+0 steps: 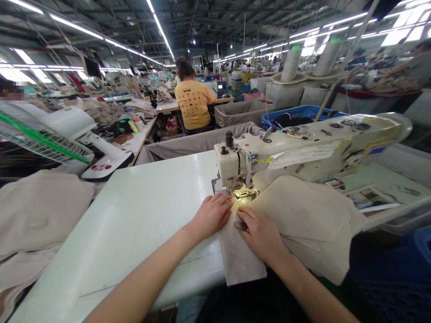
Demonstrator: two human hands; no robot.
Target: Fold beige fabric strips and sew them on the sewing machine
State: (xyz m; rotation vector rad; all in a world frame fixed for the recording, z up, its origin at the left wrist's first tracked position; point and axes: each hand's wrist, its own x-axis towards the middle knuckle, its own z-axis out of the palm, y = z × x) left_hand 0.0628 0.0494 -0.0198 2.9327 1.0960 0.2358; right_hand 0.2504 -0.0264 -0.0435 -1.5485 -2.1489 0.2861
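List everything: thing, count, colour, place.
Sewing machine: one, cream, right of centre
Fabric: layers unclear, beige, at machine
Fabric pile: one, beige, left
Table: one, pale green, foreground
Fan: one, white, green, left
Thread cones: two, grey, behind machine
Bin: one, blue, behind machine
Co-worker: one, yellow shirt, ahead
Ceiling lights: several, white, overhead
Background piles: several, beige, left
Object: one, dark, over fabric
Left hand: one, on fabric
Right hand: one, fingers at object

I see plain beige in the cloth [240,260] before me at the lower middle, pale mint green on my table [151,211], cream on my sewing machine [313,138]. The left-hand fan [72,123] is white with a bright green band [47,138]; upper middle, a yellow shirt [195,105] carries rows of small dark prints.
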